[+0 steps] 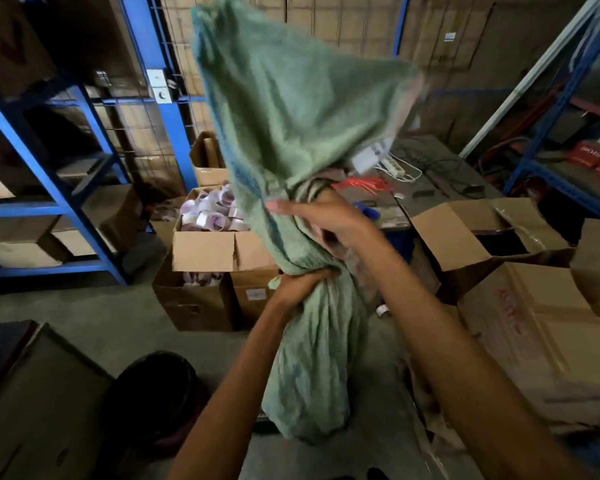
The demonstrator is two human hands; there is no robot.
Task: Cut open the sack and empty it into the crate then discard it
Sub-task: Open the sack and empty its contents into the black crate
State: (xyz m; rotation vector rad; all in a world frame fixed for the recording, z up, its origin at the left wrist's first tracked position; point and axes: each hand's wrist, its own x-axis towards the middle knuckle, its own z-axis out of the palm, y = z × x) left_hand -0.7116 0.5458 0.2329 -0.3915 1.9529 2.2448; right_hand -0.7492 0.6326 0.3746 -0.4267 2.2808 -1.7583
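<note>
A limp green woven sack point(291, 109) hangs bunched in front of me, its upper part flaring up and its lower part point(319, 368) dangling toward the floor. My left hand point(300, 280) grips the twisted middle of the sack from below. Just above it, my right hand point(321, 216) is wrapped around the gathered fabric. Behind the sack stands an open cardboard box point(205, 251) filled with rolls of tape point(210, 211). No cutting tool is in view.
Blue metal shelving point(66, 168) with cartons lines the left side, and more blue shelving point(551, 157) the right. Open cardboard boxes point(492, 237) stand at right. A black bin point(156, 393) sits at lower left. A dark table point(440, 174) carries a power strip and cables.
</note>
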